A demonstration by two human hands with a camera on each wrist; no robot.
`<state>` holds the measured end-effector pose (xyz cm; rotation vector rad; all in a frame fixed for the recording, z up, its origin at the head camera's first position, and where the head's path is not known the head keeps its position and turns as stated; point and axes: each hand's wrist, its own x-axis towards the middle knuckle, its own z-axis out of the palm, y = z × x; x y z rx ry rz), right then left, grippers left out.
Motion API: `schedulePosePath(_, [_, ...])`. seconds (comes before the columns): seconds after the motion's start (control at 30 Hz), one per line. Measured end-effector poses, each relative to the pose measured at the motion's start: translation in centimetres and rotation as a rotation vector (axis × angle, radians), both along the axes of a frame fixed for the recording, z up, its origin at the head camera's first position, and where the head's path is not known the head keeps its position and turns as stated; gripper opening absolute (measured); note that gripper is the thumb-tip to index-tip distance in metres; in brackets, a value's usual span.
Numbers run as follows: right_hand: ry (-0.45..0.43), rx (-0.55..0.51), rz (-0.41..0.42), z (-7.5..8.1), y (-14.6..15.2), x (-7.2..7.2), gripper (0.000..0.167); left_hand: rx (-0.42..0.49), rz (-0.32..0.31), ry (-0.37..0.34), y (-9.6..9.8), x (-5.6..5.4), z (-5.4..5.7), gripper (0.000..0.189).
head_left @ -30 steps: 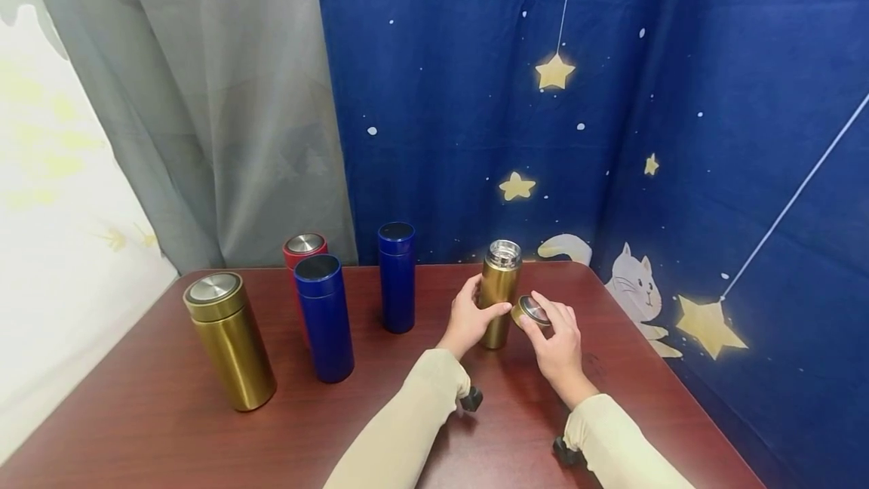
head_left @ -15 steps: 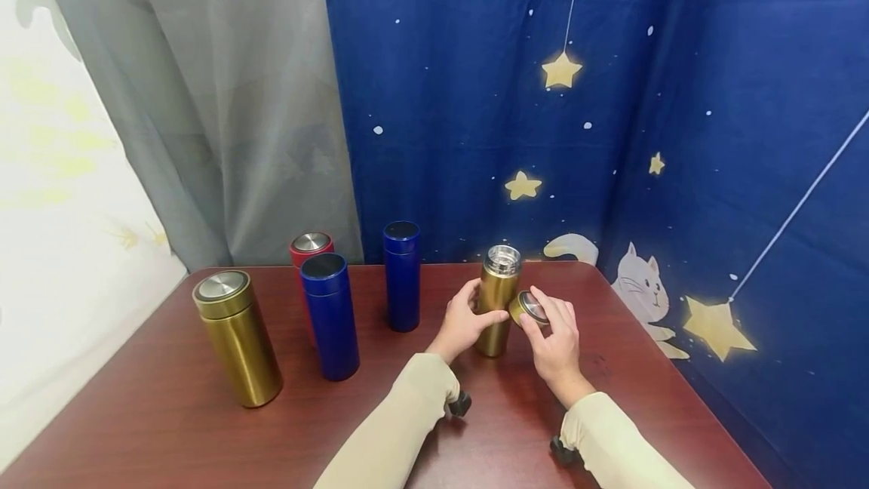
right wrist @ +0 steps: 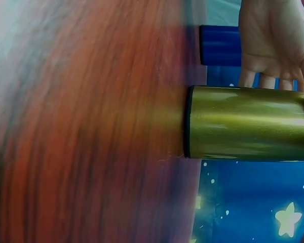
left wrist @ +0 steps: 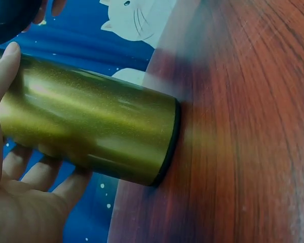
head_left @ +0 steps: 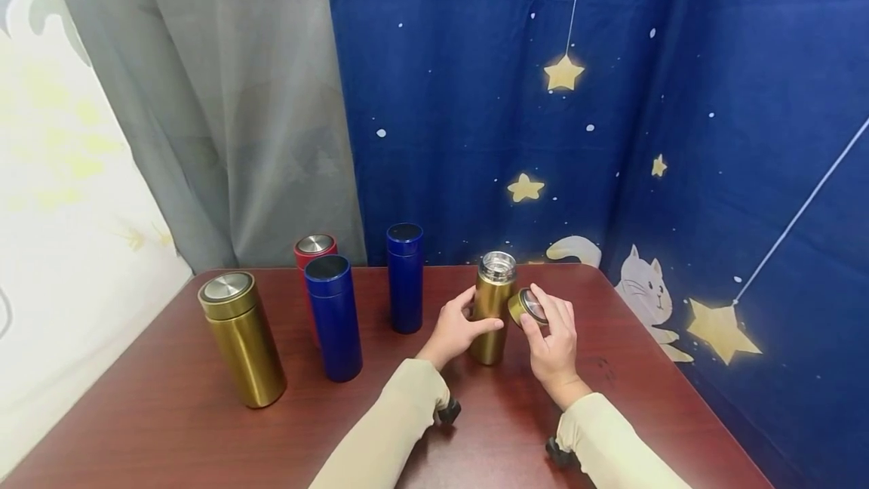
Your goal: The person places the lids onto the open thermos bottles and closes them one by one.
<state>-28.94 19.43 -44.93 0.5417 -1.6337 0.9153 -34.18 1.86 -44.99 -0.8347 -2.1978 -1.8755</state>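
Observation:
My left hand (head_left: 456, 330) grips a small gold thermos (head_left: 490, 315) around its middle. The thermos stands upright with its steel mouth bare, and its dark base (left wrist: 167, 144) meets the table in the left wrist view. Just right of it, my right hand (head_left: 555, 342) pinches a gold lid (head_left: 519, 308) by its rim, steel top tilted toward me. In the head view the lid is off the mouth and level with the upper body of the thermos. The right wrist view shows the left hand (right wrist: 276, 35) behind the gold thermos (right wrist: 251, 124); the right hand's grip is hidden there.
On the left of the brown table (head_left: 163, 421) stand a larger gold thermos (head_left: 246, 345), a blue thermos (head_left: 334, 323) and a red thermos (head_left: 303, 266) partly behind it. Another blue thermos (head_left: 405, 281) stands further back. Curtains (head_left: 462, 96) hang behind the table.
The small gold thermos has shifted slightly left and toward me with the left hand. The lid stays pinched in the right hand, moving little. The head view has turned slightly left.

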Motion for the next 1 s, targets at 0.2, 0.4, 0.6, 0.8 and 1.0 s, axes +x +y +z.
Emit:
schedulePosePath(0.2, [0.042,-0.009,0.005,0.5,-0.5,0.0,0.044,-0.008,-0.025,-0.001,-1.0,2.2,2.1,0.066])
schedulePosePath(0.4, [0.097,-0.041,0.001,2.8,-2.0,1.5,0.042,-0.017,-0.035,-0.006,-1.6,2.9,2.6,0.068])
schedulePosePath(0.6, [0.120,-0.060,0.006,4.2,-3.1,2.0,0.042,-0.035,-0.056,-0.012,-2.3,2.8,2.5,0.066])
schedulePosePath(0.8, [0.110,-0.058,0.034,3.5,-2.8,0.4,0.048,-0.052,-0.069,-0.023,-2.9,3.1,2.5,0.065])
schedulePosePath(1.0, [0.054,-0.055,0.056,3.7,-2.8,-0.3,0.049,-0.060,-0.079,-0.014,-3.3,3.3,2.4,0.064])
